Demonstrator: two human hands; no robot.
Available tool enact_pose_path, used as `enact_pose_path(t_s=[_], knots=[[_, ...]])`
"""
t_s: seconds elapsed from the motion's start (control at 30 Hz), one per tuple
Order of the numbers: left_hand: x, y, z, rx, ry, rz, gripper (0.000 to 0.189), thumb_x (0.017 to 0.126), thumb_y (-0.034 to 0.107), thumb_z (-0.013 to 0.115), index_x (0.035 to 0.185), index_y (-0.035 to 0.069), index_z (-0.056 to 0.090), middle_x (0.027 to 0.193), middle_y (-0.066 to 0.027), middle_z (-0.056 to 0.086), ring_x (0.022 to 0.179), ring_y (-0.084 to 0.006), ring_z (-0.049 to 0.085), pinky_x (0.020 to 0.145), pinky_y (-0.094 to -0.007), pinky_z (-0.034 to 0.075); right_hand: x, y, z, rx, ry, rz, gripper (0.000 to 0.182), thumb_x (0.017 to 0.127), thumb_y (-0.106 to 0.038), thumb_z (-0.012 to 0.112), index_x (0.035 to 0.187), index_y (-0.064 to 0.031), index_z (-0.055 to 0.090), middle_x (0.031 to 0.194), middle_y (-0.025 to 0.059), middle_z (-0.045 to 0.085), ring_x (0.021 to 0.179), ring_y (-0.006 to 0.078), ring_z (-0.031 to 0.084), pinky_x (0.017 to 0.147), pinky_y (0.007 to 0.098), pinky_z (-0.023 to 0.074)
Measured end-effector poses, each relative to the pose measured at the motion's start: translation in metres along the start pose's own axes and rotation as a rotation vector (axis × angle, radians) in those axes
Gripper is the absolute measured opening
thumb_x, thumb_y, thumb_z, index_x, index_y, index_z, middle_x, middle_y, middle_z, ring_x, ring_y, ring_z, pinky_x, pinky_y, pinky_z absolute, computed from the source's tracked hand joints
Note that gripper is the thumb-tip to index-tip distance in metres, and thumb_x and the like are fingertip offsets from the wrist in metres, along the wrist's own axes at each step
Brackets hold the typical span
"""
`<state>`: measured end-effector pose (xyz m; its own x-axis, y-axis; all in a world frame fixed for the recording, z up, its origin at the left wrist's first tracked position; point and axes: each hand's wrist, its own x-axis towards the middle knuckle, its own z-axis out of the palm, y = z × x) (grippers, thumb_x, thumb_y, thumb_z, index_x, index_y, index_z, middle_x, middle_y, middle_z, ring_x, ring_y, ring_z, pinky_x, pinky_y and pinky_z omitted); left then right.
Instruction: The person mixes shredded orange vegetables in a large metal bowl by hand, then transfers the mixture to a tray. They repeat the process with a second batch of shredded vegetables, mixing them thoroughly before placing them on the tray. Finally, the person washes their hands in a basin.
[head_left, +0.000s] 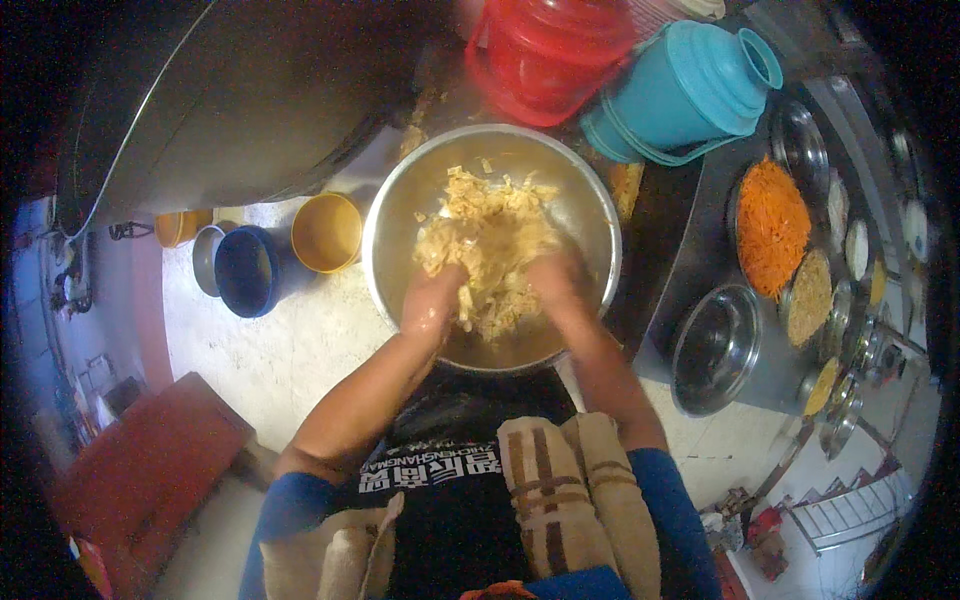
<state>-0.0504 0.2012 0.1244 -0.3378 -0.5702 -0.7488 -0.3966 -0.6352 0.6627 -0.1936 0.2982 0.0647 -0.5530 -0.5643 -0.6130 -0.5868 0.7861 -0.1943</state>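
Before me stands a large round stainless steel bowl holding a mound of pale yellow food in torn strips and flakes, perhaps bean curd skin. My left hand is at the near left of the mound with its fingers curled into the food, and a strip hangs beside it. Wet specks show on that wrist. On the right of the bowl, my right hand is pushed into the same food and blurred by motion. Its fingertips are hidden, so its grip cannot be made out.
Beyond the bowl are a red plastic bucket and a turquoise plastic vessel. At right, a dark counter holds shredded orange vegetable, an upright-walled metal basin and several dishes. Yellow and blue buckets stand on the floor at left.
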Motion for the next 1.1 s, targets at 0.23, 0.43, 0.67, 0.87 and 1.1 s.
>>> enact_pose_path(t_s=[0.23, 0.43, 0.67, 0.87, 1.1], knots=[[0.044, -0.025, -0.019, 0.004, -0.08, -0.026, 0.049, 0.077, 0.04, 0.067, 0.097, -0.004, 0.057, 0.077, -0.0083, 0.06, 0.067, -0.0192, 0.056, 0.062, -0.0325, 0.046, 0.031, 0.057, 0.008, 0.271, 0.313, 0.092, 0.055, 0.069, -0.024, 0.068, 0.117, -0.0007, 0.054, 0.105, 0.0218, 0.06, 0.093, 0.0299, 0.06, 0.083, 0.0408, 0.0479], [0.042, -0.054, 0.021, -0.164, -0.171, -0.318, 0.055, 0.078, 0.041, 0.069, 0.105, -0.005, 0.055, 0.089, -0.0153, 0.064, 0.081, -0.0234, 0.062, 0.071, -0.0369, 0.052, -0.012, -0.002, 0.086, 0.911, 0.13, -0.004, 0.04, 0.072, -0.016, 0.067, 0.107, 0.0002, 0.054, 0.097, 0.0165, 0.061, 0.085, 0.0277, 0.061, 0.078, 0.0358, 0.0485], [0.054, -0.054, 0.004, -0.445, -0.402, -0.345, 0.037, 0.081, 0.025, 0.059, 0.107, -0.001, 0.055, 0.098, -0.0165, 0.063, 0.086, -0.0281, 0.063, 0.08, -0.0394, 0.052, -0.062, 0.0, 0.001, 1.292, -0.345, -0.323, 0.047, 0.079, -0.009, 0.068, 0.12, 0.0016, 0.05, 0.106, 0.0079, 0.06, 0.097, 0.0151, 0.057, 0.079, 0.0285, 0.0482], [0.038, -0.022, -0.017, -0.521, -0.683, -0.508, 0.045, 0.083, 0.021, 0.053, 0.119, -0.005, 0.048, 0.11, -0.0201, 0.06, 0.095, -0.0293, 0.063, 0.085, -0.0433, 0.051, -0.047, 0.032, -0.021, 1.558, -0.419, 0.064, 0.058, 0.077, -0.01, 0.072, 0.127, 0.0005, 0.044, 0.118, 0.0118, 0.055, 0.105, 0.0214, 0.055, 0.086, 0.0334, 0.0482], [0.034, -0.021, -0.005, -0.382, -0.715, -0.472, 0.038, 0.085, 0.011, 0.056, 0.119, -0.003, 0.051, 0.108, -0.0175, 0.062, 0.092, -0.0249, 0.065, 0.08, -0.0368, 0.054, -0.022, 0.012, 0.028, 1.692, -0.256, -0.059, 0.067, 0.071, 0.006, 0.066, 0.131, -0.0004, 0.038, 0.12, 0.0141, 0.053, 0.109, 0.0235, 0.053, 0.088, 0.0359, 0.0481]])
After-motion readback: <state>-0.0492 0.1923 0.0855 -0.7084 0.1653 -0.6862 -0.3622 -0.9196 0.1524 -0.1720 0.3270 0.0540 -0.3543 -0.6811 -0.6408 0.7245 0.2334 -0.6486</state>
